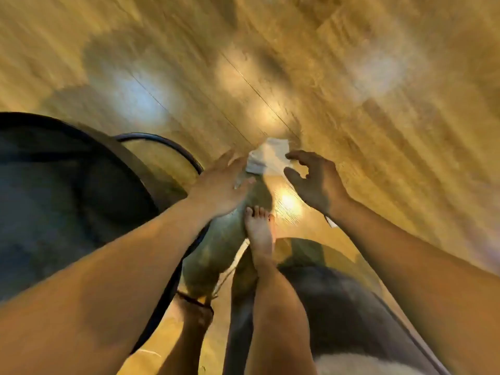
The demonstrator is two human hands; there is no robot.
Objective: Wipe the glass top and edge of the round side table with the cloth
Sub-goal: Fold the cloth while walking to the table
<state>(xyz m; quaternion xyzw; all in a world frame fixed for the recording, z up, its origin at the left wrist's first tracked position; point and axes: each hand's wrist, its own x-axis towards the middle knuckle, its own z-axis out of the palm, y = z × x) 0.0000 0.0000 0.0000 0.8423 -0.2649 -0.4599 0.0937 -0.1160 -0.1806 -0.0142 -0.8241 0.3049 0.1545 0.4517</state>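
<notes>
The view is blurred by motion. The round side table (127,163) fills the left side, with a dark glass top and a black rim; a thin black ring of its frame (173,147) shows beyond it. A white cloth (267,155) hangs over the wooden floor, right of the table and apart from it. My left hand (221,188) reaches out with fingers stretched, and the cloth sits at its fingertips and runs under the palm. My right hand (313,180) is beside the cloth's right edge, fingers curled and apart, one fingertip touching it.
Light wooden floor (351,77) covers the whole upper view, with bright light reflections. My bare foot (259,231) stands below the hands. A dark rounded shape with a glassy edge (338,288) lies at the bottom right. A small white scrap (331,222) shows by my right wrist.
</notes>
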